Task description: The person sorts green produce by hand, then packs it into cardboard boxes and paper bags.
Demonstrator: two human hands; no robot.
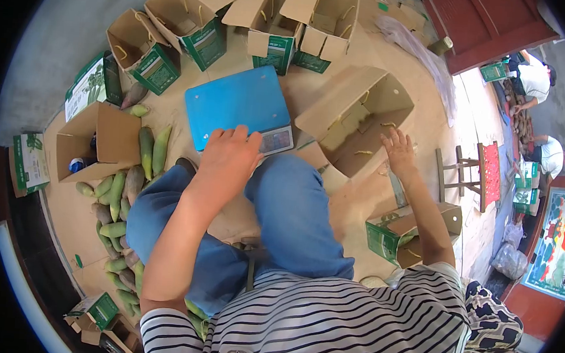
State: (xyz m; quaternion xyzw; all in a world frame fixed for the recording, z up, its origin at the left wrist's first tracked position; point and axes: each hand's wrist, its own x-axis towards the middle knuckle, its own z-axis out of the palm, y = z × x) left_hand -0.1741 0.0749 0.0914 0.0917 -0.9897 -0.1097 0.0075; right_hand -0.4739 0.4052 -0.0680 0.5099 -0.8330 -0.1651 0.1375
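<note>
My left hand [230, 157] lies over the near edge of a blue platform scale [236, 102], fingers stretched out beside its display panel [276, 139]. On the other side, my right hand [397, 148] is held open at the near right rim of a cardboard box [357, 119]. That box is open-topped, tilted in view, with yellow cord handles and nothing visible inside. Long green radishes [160, 149] lie on the floor left of my knees, in a heap running down beside my leg.
Several open green-and-brown boxes [203, 42] stand beyond the scale. A box with a blue item inside [79, 164] sits at left. Another green box [385, 238] is by my right arm. A stool with a red seat [491, 176] stands at right, and two people [534, 78] bend over boxes farther off.
</note>
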